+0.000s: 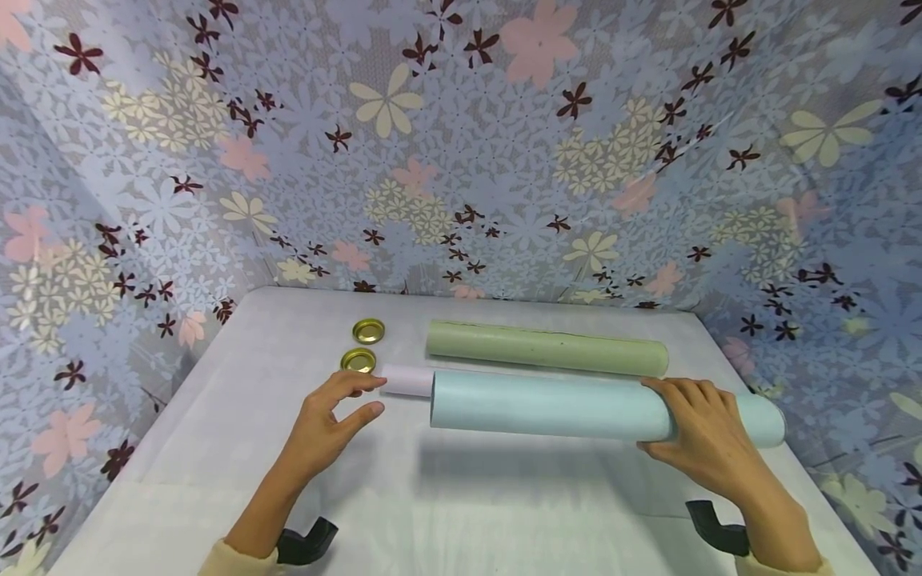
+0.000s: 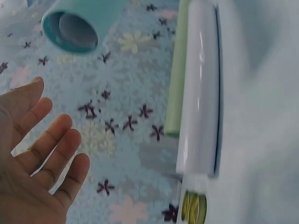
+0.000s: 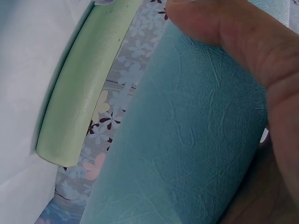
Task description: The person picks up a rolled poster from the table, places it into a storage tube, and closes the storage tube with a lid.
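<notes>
A light blue cardboard-like tube (image 1: 547,406) is held above the table by my right hand (image 1: 702,428), which grips it near its right end. In the right wrist view, thumb and fingers wrap round the blue tube's wrinkled surface (image 3: 173,130). My left hand (image 1: 324,424) is off the tube's left end, fingers apart and holding nothing. The left wrist view shows the blue tube's open hollow end (image 2: 70,30) in front of my spread left hand (image 2: 39,154). Behind the blue tube lies a pale lilac tube (image 1: 406,381), mostly hidden in the head view.
A light green tube (image 1: 547,348) lies farther back on the white-covered table (image 1: 238,432). Two round gold lids, a far one (image 1: 369,330) and a near one (image 1: 358,361), lie left of the tubes. A flowered cloth (image 1: 461,160) hangs behind and at both sides.
</notes>
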{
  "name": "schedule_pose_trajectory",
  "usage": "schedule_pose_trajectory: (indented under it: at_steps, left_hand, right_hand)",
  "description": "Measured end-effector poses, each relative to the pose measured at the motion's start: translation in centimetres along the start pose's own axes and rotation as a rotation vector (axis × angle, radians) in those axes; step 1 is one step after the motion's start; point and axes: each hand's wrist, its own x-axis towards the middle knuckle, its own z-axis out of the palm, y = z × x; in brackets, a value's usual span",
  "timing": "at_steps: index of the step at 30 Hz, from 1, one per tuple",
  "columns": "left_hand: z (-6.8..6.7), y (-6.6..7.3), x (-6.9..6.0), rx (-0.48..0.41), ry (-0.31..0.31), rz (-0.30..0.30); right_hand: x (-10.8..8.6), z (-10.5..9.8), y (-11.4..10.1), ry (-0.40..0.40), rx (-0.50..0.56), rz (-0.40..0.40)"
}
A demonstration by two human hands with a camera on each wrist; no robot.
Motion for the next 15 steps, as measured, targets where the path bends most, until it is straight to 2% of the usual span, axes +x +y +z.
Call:
schedule_pose_trajectory:
  at_steps: [4,11,15]
  left_hand:
    - [-1.0,-1.0,-0.2,0.063,0.012,-0.003]
    - [-1.9,-2.5,-0.1,0.200,-0.009,-0.075]
    - [-2.1,-3.4,0.1,0.237,-0.024,-0.111]
  right_hand:
    - [-0.5,-0.1,0.3,-0.001,-0.003,0.012]
    - [-1.3,-0.3,0.7,-0.004,-0.002,0.030]
    - [-1.6,-0.4,0.8,0.002,0.003,0.032]
